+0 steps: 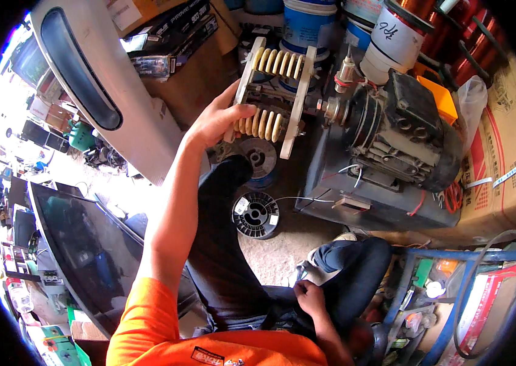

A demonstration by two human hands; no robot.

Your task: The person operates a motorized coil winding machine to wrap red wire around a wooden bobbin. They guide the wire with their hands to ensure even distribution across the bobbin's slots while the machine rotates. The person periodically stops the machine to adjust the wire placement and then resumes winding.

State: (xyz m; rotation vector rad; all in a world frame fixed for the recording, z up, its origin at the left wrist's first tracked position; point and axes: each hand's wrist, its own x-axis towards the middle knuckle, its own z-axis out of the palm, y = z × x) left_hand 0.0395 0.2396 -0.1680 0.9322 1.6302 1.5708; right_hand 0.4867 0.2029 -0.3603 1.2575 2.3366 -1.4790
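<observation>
Nearest, the right hand [310, 297] rests low on the person's dark trouser leg [355, 268], its fingers curled in loosely; whether they grip anything I cannot tell. Just right of it stands a blue metal rack [465, 256] crowded with small odds and ends. A little farther out, on the dusty floor, a black wire spool [256, 215] lies flat, a thin wire running from it toward the right. Left of the person a dark glass panel [81, 244] leans at an angle. Farther on, the left arm stretches up and away, and the left hand [218, 119] has its fingers wrapped around the near plate of a winding former [273, 91], a frame of two pale end plates with rows of cream-coloured stepped pieces between them. The former sits on a shaft at the left end of a dark grey electric motor [401, 131], which rests on a grey base. Behind the motor stand copper wire reels [428, 18] and a blue-and-white bucket [306, 21]; a cardboard box [501, 152] fills the far right, and a white curved panel [96, 85] leans at far left
</observation>
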